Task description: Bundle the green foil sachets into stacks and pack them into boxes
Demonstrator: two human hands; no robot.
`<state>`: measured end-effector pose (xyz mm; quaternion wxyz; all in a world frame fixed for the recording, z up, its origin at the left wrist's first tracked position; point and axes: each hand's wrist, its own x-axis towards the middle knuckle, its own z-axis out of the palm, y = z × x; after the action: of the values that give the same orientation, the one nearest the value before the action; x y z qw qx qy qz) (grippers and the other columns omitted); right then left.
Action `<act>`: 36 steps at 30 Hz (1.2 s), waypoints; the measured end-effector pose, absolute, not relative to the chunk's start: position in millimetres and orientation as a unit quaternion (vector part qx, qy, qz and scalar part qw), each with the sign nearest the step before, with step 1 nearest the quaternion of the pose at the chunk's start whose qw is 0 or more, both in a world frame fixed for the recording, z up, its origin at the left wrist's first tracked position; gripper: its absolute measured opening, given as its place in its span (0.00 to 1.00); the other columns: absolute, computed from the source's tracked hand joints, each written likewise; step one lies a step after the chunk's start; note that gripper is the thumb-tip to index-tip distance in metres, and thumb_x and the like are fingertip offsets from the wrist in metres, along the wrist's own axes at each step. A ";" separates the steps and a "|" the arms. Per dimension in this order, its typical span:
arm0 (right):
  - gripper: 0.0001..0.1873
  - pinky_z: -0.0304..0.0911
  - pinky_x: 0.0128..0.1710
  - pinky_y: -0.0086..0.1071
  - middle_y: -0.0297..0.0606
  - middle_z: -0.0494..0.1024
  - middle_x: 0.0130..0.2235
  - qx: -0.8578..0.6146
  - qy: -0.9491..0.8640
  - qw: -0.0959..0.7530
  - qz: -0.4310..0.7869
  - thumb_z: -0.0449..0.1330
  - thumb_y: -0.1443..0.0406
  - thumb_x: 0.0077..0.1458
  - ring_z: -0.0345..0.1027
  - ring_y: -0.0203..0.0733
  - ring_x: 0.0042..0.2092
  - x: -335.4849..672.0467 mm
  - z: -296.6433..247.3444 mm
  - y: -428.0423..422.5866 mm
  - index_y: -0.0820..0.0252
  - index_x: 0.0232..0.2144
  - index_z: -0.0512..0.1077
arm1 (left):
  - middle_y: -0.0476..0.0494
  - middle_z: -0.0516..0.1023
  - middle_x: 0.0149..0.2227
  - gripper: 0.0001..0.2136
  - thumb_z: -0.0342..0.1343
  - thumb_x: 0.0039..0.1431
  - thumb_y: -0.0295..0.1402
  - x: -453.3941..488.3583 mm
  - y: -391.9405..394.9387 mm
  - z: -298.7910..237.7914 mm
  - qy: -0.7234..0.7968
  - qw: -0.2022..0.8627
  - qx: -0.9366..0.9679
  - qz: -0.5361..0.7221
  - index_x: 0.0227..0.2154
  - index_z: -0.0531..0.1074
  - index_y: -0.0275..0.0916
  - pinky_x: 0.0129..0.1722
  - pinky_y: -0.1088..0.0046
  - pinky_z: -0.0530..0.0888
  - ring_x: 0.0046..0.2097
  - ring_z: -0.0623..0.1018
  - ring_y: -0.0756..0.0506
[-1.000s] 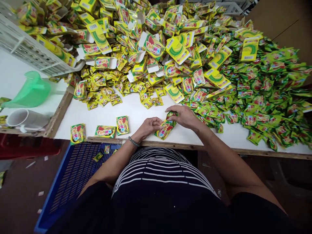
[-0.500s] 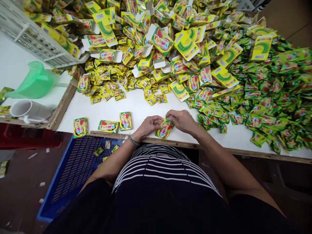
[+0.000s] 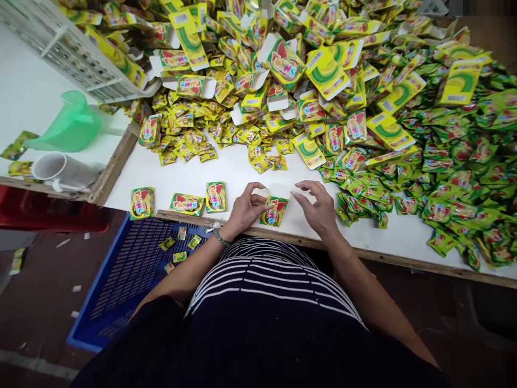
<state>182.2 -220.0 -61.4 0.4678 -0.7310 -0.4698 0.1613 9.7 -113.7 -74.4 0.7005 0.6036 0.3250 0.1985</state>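
Observation:
A small yellow-green TWINS box [image 3: 276, 211] lies near the front edge of the table, its printed face up. My left hand [image 3: 246, 209] is at its left side, fingers apart, the thumb reaching the box's edge. To the right of the box, my right hand [image 3: 318, 209] hovers open, thumb and forefinger parted with nothing between them. Farther left along the edge are three more boxes: one upright in direction [image 3: 216, 196], one sideways [image 3: 186, 205] and one at the far left [image 3: 142, 203].
Behind are a heap of boxes [image 3: 285, 62], yellow sachets [image 3: 188, 145] and, rightward, green sachets [image 3: 448, 183]. At left stand a white basket [image 3: 76, 51], green scoop [image 3: 68, 126] and white mug [image 3: 67, 170]. Below is a blue crate [image 3: 117, 291] holding several small packets.
My right hand has come off the box and moved right, its fingers opening. The left hand's fingers have spread, with the thumb still at the box. The view has shifted slightly.

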 end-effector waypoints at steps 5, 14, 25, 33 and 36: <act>0.15 0.68 0.39 0.37 0.40 0.78 0.40 -0.682 -0.454 0.512 0.256 0.61 0.51 0.55 0.71 0.43 0.41 174.4 -83.8 -226.3 0.55 0.35 0.77 | 0.47 0.80 0.35 0.21 0.63 0.54 0.42 4.0 -117.8 -75.5 0.301 0.630 0.683 0.218 0.47 0.65 0.42 0.40 0.72 0.75 0.36 0.80 0.48; 0.20 0.68 0.38 0.37 0.35 0.79 0.32 -0.701 -0.484 0.438 0.288 0.63 0.51 0.53 0.71 0.40 0.33 188.5 -70.4 -213.8 0.56 0.43 0.75 | 0.49 0.79 0.33 0.17 0.63 0.53 0.43 7.0 -114.9 -73.6 0.286 0.628 0.701 0.182 0.41 0.68 0.40 0.38 0.74 0.72 0.35 0.77 0.50; 0.06 0.64 0.40 0.35 0.34 0.83 0.30 -0.724 -0.561 0.319 0.246 0.64 0.61 0.52 0.74 0.40 0.32 188.7 -46.0 -199.7 0.54 0.29 0.81 | 0.51 0.77 0.31 0.24 0.69 0.46 0.40 8.3 -117.6 -74.0 0.317 0.705 0.606 0.186 0.41 0.62 0.41 0.35 0.75 0.72 0.32 0.76 0.51; 0.13 0.61 0.33 0.30 0.35 0.82 0.29 -0.685 -0.536 0.279 0.407 0.64 0.56 0.51 0.70 0.37 0.30 209.0 -38.5 -185.0 0.59 0.30 0.82 | 0.52 0.76 0.30 0.25 0.69 0.44 0.41 8.0 -118.3 -72.6 0.317 0.698 0.613 0.189 0.41 0.63 0.41 0.35 0.75 0.72 0.32 0.76 0.51; 0.15 0.64 0.37 0.31 0.37 0.83 0.32 -0.669 -0.527 0.285 0.440 0.62 0.55 0.53 0.72 0.39 0.34 211.4 -37.6 -189.7 0.60 0.32 0.82 | 0.51 0.77 0.30 0.24 0.68 0.46 0.41 7.2 -120.1 -73.2 0.316 0.698 0.613 0.191 0.42 0.63 0.41 0.34 0.76 0.72 0.31 0.76 0.51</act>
<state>211.4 -189.7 -37.6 0.2850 -0.6691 -0.5270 0.4396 7.2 -120.1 -73.2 0.6984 0.6134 0.3158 0.1905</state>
